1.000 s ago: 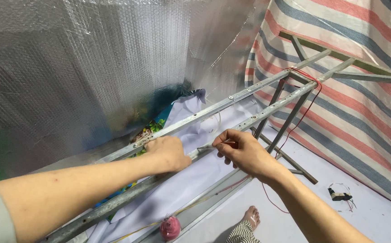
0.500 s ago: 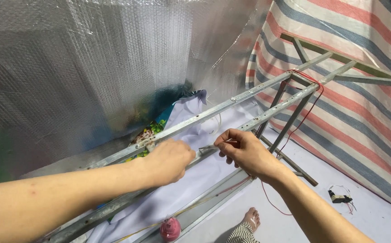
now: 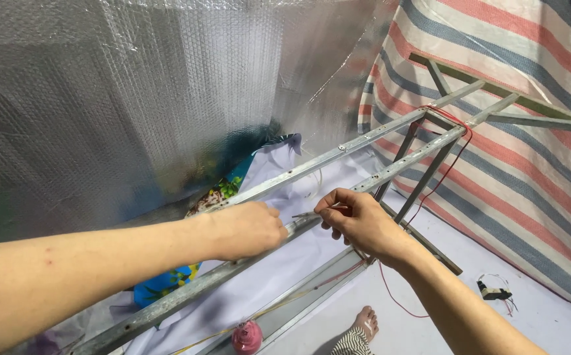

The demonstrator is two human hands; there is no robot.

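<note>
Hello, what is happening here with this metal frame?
A person works with both bare hands on a grey metal frame of perforated bars. The left hand grips the near bar, while the right hand pinches something thin at it. A red wire hangs from the frame's far corner. White cloth lies beneath.

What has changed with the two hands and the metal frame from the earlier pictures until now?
Very little. The left hand has slid slightly toward the right hand along the near metal rail, so the gap between them is smaller. The right hand keeps its pinch at the same spot on the rail. The frame, white cloth, pink spool and foil sheet stayed put.
</note>
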